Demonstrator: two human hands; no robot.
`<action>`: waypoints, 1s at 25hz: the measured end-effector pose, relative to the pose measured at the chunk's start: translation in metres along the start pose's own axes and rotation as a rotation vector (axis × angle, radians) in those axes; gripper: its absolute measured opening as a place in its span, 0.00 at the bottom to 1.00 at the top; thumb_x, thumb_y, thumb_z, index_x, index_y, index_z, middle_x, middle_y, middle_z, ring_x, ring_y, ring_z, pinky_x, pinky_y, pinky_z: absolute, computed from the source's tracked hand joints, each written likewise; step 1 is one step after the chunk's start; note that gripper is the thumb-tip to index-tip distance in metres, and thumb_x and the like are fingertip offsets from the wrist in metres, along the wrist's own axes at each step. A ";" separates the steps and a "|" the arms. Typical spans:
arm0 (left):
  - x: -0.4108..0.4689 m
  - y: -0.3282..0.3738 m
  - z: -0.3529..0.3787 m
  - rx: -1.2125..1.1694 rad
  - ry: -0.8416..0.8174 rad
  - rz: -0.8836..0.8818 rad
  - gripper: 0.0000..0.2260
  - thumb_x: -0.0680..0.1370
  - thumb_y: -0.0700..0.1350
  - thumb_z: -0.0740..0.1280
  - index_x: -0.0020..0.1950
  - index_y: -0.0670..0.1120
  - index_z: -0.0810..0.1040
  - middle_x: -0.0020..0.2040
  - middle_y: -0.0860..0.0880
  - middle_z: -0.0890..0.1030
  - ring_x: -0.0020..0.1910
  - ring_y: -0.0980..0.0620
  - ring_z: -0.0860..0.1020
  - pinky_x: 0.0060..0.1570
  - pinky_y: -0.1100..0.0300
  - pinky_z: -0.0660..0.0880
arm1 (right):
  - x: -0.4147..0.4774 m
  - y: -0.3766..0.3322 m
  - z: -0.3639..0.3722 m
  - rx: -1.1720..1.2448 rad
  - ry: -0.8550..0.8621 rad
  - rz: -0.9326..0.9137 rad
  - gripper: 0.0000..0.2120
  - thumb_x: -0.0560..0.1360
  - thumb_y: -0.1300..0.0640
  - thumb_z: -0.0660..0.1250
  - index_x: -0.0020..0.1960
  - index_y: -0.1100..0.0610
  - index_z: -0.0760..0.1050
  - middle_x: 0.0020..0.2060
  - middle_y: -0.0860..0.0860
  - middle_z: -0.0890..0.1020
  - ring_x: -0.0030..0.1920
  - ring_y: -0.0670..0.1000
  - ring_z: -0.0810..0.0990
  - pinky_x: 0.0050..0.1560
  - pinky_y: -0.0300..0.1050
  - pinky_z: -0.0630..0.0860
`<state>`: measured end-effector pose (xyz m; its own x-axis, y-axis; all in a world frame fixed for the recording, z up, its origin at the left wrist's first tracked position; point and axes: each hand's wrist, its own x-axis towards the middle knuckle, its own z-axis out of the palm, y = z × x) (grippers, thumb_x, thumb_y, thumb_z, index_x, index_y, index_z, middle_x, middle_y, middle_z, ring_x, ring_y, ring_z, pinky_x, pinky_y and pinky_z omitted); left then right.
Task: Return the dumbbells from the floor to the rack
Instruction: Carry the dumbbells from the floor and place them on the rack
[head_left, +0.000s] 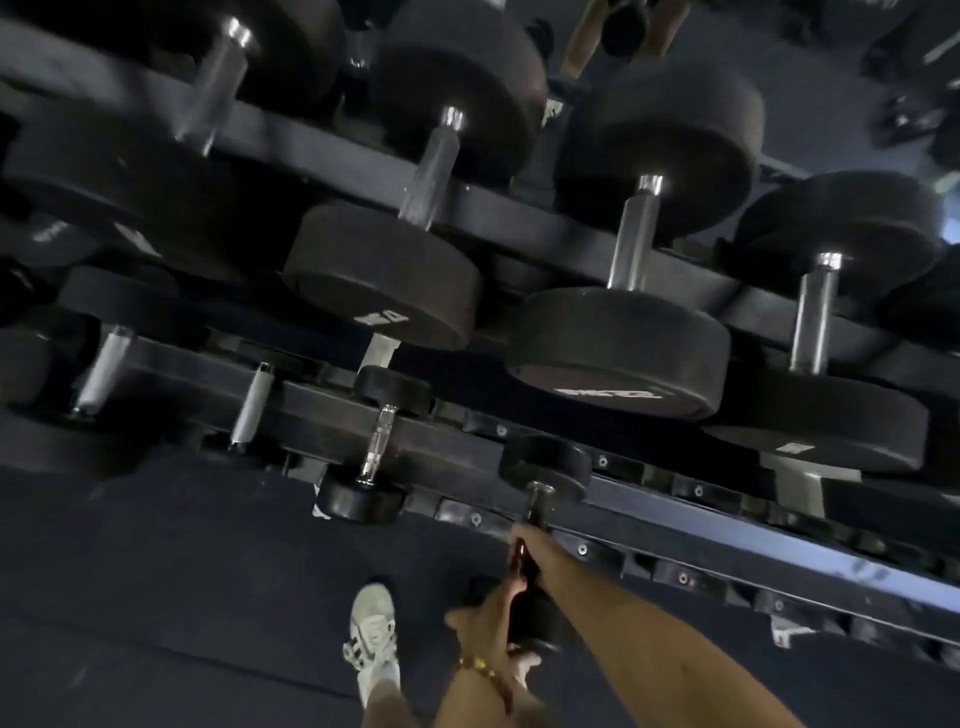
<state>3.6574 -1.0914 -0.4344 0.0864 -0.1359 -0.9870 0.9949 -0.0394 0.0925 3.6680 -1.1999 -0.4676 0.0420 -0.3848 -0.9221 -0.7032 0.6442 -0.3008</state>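
I'm seeing the small dumbbell at lower centre, far head over the rack bottom rail. Right hand is clamping the handle. Left hand is touching the near end, grip unreadable. Rigid, dense, probably light. Mid-handle is looking safest.

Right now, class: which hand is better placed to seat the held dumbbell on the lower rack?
Right, probably. The right hand grips the dumbbell handle, its arm reaching toward the lower rack. The left hand holds further back, by the near head, seemingly only steadying.

A white sneaker with dark stripes shows below, bare legs at top.
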 end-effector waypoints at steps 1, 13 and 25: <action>0.003 0.007 0.000 -0.003 0.019 0.038 0.38 0.57 0.46 0.80 0.57 0.41 0.61 0.48 0.36 0.76 0.43 0.39 0.80 0.43 0.43 0.80 | 0.007 0.000 0.002 -0.002 0.024 0.002 0.13 0.71 0.64 0.64 0.28 0.61 0.70 0.18 0.53 0.72 0.20 0.50 0.71 0.23 0.38 0.68; 0.104 0.034 0.003 -0.021 0.082 0.282 0.28 0.64 0.45 0.75 0.58 0.42 0.64 0.52 0.41 0.78 0.46 0.45 0.78 0.46 0.44 0.79 | 0.093 -0.042 0.033 -0.097 -0.209 0.016 0.10 0.76 0.65 0.62 0.35 0.63 0.72 0.25 0.56 0.77 0.23 0.51 0.78 0.25 0.39 0.75; 0.150 0.100 0.040 -0.046 -0.007 0.166 0.34 0.64 0.50 0.76 0.62 0.43 0.62 0.60 0.39 0.73 0.53 0.38 0.78 0.36 0.45 0.81 | 0.132 -0.107 0.058 -0.229 -0.211 -0.114 0.03 0.73 0.64 0.65 0.41 0.64 0.74 0.34 0.59 0.78 0.33 0.54 0.79 0.29 0.42 0.77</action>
<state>3.7679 -1.1548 -0.5680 0.2494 -0.1436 -0.9577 0.9684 0.0295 0.2477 3.7896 -1.2810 -0.5711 0.2588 -0.2851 -0.9229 -0.8259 0.4301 -0.3645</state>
